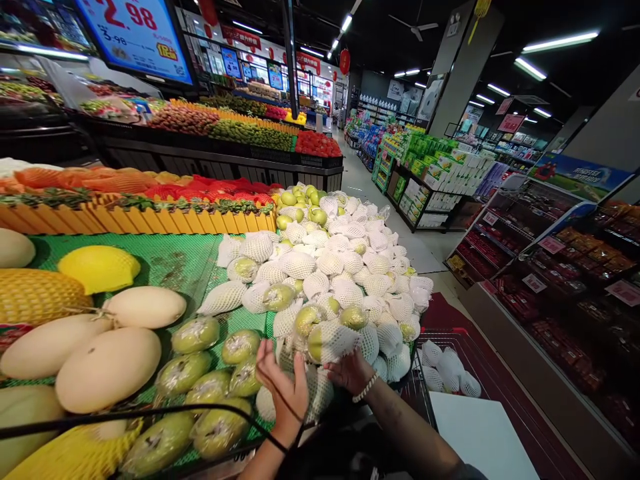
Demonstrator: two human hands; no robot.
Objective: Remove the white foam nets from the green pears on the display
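Observation:
A pale green pear (315, 344) lies half inside a white foam net (340, 340) at the front of the heap. My right hand (354, 373), with a beaded bracelet at the wrist, grips the net's right end between thumb and fingers. To the left, my left hand (284, 387) is open, thumb and fingers apart, holding nothing. It is nearest to the film-wrapped pears (243, 347) on the green mat (200, 267). Behind both hands spreads a large pile of netted pears (330, 263), some with green fruit showing through.
Large pale melons (107, 370) and a yellow melon (99, 267) lie at left. An orange fence strip (180, 221) edges the stand behind. At right is a shopping cart (493, 360) holding several netted fruits (450, 367) and a white board (480, 427). A black cable (165, 415) crosses the lower left.

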